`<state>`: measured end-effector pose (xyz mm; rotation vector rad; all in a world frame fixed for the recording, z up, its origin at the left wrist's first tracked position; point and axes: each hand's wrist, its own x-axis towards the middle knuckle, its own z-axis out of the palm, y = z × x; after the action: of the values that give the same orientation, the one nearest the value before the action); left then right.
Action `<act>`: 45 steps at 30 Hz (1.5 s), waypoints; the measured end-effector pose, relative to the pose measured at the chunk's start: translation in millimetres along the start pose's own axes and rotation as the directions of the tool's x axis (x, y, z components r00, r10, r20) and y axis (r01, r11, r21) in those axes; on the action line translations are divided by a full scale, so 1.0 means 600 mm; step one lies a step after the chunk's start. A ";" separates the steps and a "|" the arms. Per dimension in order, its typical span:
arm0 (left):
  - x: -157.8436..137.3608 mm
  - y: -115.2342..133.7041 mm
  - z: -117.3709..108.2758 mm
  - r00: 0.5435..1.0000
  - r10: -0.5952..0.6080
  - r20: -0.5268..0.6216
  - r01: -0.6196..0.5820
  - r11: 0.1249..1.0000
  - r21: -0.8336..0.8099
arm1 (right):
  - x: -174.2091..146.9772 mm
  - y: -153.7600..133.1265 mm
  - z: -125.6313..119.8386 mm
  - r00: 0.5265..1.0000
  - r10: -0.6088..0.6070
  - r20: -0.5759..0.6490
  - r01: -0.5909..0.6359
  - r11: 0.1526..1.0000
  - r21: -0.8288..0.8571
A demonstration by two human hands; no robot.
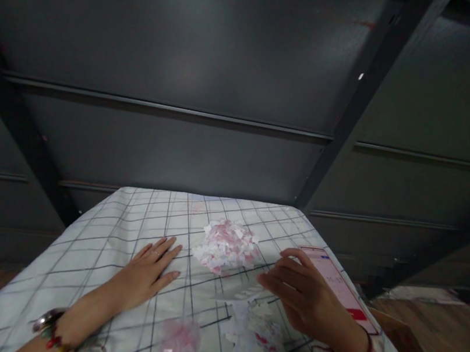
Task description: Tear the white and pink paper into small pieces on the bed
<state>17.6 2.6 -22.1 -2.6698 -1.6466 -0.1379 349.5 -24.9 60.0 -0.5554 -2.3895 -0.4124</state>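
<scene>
My left hand (147,272) lies flat on the checked cloth with its fingers spread, left of a heap of white and pink paper scraps (224,246). My right hand (304,289) is closed, thumb and fingers pinching what looks like a small clear plastic bag (237,292). Motion blurs the bag, so its contents cannot be made out. Below it is a second heap of white scraps with red bits (259,350). Near the front edge rests a clear packet with something pink inside (179,341).
A white cloth with dark grid lines (132,213) covers the table. At its right side lies a phone with a lit pink screen (340,286), partly behind my right hand. Dark metal panels (177,150) rise at the table's far edge. A brown box (412,349) stands beyond the right edge.
</scene>
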 end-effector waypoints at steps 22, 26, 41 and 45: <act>-0.001 -0.003 0.006 0.998 0.009 -0.060 -0.011 1.000 -0.029 | 0.006 -0.010 0.014 1.000 0.000 -0.002 0.000 1.000 -0.020; -0.002 0.001 -0.002 1.000 0.008 -0.028 -0.009 1.000 -0.030 | 0.005 -0.014 0.014 1.000 0.002 -0.018 -0.002 1.000 0.019; -0.002 0.005 -0.007 1.000 -0.013 -0.001 0.013 0.999 -0.035 | 0.005 -0.014 0.017 1.000 0.018 -0.014 -0.018 1.000 -0.004; -0.002 0.003 -0.003 1.000 -0.013 -0.024 0.012 0.999 -0.032 | 0.006 -0.018 0.014 1.000 0.000 0.020 -0.001 0.998 0.062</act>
<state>18.4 0.4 -20.1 -2.6700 -1.6687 -0.1966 337.5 -29.5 54.8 -0.5345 -2.4126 -0.3326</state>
